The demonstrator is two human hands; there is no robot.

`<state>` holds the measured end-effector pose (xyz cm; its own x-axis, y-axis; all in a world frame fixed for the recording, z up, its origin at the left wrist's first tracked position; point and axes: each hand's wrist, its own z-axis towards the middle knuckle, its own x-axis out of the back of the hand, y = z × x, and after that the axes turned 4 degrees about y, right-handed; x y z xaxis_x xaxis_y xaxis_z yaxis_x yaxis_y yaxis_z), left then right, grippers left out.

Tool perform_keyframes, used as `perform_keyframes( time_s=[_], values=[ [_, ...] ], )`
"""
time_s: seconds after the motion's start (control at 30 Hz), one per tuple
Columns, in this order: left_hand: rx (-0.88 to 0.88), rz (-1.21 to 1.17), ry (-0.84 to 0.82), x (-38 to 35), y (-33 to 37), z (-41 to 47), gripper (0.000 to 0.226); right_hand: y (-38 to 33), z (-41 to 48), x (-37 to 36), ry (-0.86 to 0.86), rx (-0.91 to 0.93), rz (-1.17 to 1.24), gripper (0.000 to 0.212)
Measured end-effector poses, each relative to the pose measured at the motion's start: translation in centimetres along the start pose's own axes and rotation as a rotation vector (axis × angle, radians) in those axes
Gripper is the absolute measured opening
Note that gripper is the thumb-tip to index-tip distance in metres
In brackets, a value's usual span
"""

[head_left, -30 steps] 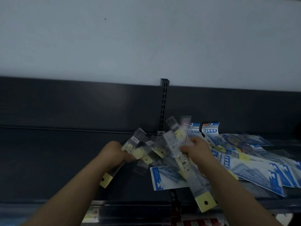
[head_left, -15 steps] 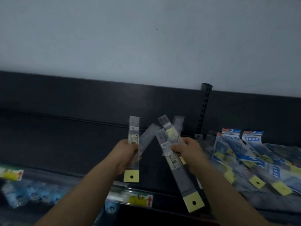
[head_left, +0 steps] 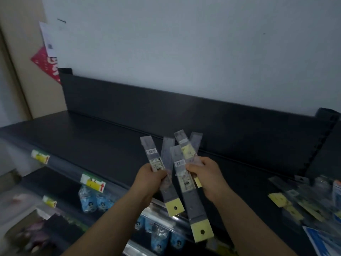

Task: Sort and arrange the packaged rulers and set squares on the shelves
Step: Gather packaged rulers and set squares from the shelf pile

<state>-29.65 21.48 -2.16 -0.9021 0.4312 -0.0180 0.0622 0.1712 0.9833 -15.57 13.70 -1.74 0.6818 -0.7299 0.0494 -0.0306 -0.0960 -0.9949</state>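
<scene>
Clear plastic ruler packs with yellow hang tabs [head_left: 193,200], split into two fans. Left hand [head_left: 149,180]: fingers curl tight round two packs. Right hand [head_left: 208,176]: fingers and thumb pinch three more, mid-length. All are in the air above the black metal top shelf [head_left: 92,139], touching nothing. Likely step: merge and square. Turn tabs one way, barcodes same face, tap ends flush on the shelf, lay flat on the left stretch, well apart from the loose pile of packs [head_left: 287,204] at right. Sleeves look slick, so grip near the middle or they splay.
</scene>
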Motion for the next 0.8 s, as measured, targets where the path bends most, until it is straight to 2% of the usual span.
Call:
perform_keyframes(
  time_s=[0.33, 0.43, 0.7, 0.8],
  values=[
    [-0.033, 0.043, 0.215, 8.3, 1.7, 6.9, 0.005, -1.5, 6.6, -11.7, -0.256, 0.010, 0.014, 0.015],
    [-0.033, 0.046, 0.266, 10.5, 2.1, 9.4, 0.010, -1.7, 8.5, -14.9, -0.310, 0.018, 0.009, 0.015],
    [-0.064, 0.140, 0.370, 18.0, 3.2, 15.0, 0.010, -1.6, 12.1, -24.4, -0.372, 0.001, -0.014, 0.019],
    [-0.067, 0.132, 0.349, 21.2, 3.3, 17.2, 0.004, -1.7, 12.9, -28.1, -0.368, -0.008, 0.000, 0.020]
  ],
)
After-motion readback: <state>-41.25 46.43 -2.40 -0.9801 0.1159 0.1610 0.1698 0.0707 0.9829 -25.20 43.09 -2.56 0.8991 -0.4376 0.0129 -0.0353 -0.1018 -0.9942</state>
